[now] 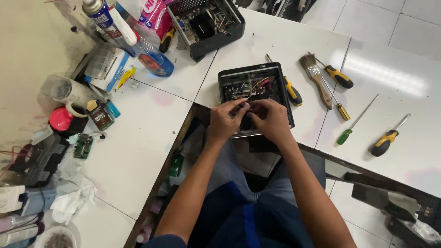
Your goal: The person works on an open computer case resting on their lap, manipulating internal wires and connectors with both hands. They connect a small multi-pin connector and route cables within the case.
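Pinching a small part together, left hand (226, 120) and right hand (271, 120) meet fingertip to fingertip over the open black case (255, 98), wires just beyond the fingers.

White-topped desk (147, 151) panels meet at an angle beside a stained cream wall (27, 55), glare falling on the right panel.
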